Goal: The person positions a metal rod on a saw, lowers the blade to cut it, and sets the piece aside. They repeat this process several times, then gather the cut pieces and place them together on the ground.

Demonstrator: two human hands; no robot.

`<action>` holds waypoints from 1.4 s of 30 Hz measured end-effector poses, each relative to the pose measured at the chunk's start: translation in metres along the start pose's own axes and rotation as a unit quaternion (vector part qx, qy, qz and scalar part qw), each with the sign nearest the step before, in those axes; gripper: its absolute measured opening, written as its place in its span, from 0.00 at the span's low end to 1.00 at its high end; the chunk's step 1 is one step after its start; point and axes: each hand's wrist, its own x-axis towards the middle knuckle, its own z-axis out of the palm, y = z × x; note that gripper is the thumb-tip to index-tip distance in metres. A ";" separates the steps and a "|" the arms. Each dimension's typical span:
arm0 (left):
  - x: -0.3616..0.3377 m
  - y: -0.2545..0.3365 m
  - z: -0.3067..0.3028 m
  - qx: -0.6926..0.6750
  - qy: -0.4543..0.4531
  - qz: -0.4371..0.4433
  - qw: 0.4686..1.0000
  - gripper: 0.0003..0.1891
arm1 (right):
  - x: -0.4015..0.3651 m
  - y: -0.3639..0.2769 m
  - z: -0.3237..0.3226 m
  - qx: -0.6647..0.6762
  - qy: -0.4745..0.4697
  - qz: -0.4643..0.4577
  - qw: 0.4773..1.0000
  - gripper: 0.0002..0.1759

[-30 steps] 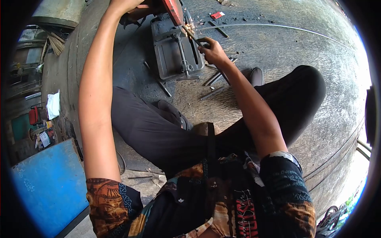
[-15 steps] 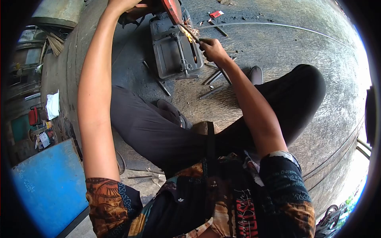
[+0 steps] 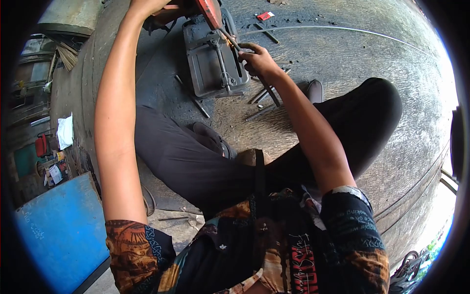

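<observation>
- Grey metal rod (image 3: 272,93) is what the person's right hand (image 3: 259,60) holds. The fingers are curled tight around it.
- This rod is long and thin, and it lies slanted. Its far end rests on the dark saw base (image 3: 208,68), under the red saw cover (image 3: 210,12). Its near end pokes out behind the hand, toward the person's knee.
- Little orange sparks (image 3: 229,39) show at the right side of the saw base, just past the right hand's fingers. So the rod's far tip is very close to that hand.
- The right hand sits right beside the saw base, on its right edge. It is the only hand on the rod.
- The left hand (image 3: 156,6) is up past the far left corner of the saw base, by the top of the saw. Most of it is cut off by the picture's edge, so nobody can tell if it is open or closed.
- Short cut rods (image 3: 259,111) lie on the floor just near the saw base, under the right arm.
</observation>
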 end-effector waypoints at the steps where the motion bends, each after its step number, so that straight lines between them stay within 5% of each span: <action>1: 0.000 0.000 0.001 -0.001 0.000 0.000 1.000 0.19 | 0.001 0.000 -0.002 -0.025 0.000 0.004 1.000 0.14; 12: -0.001 0.004 -0.002 -0.011 -0.009 -0.015 1.000 0.19 | 0.009 0.016 -0.001 -0.143 0.020 0.012 0.989 0.17; 14: -0.001 0.003 -0.001 -0.009 -0.008 -0.017 1.000 0.19 | 0.009 0.023 0.001 -0.270 0.042 -0.081 0.959 0.17; 24: -0.002 0.003 -0.001 -0.002 -0.008 -0.030 1.000 0.19 | 0.017 0.028 -0.008 -0.172 0.001 -0.006 0.985 0.21; 27: -0.002 0.003 -0.002 0.017 -0.001 -0.005 1.000 0.19 | 0.020 0.037 -0.009 -0.284 0.043 -0.054 0.956 0.20; 29: 0.000 -0.002 0.000 0.021 0.000 -0.001 1.000 0.19 | 0.020 0.046 -0.009 -0.383 0.120 -0.248 0.882 0.18; 32: 0.000 -0.004 0.002 0.018 0.000 0.001 1.000 0.19 | -0.002 0.019 0.000 -0.453 0.117 -0.170 0.867 0.17; 35: -0.001 0.000 0.001 0.017 0.000 -0.006 1.000 0.19 | 0.007 0.034 -0.009 -0.492 0.142 -0.253 0.821 0.18; 42: -0.002 0.000 0.001 0.012 0.006 -0.005 1.000 0.19 | -0.005 0.021 -0.003 -0.556 0.176 -0.241 0.776 0.20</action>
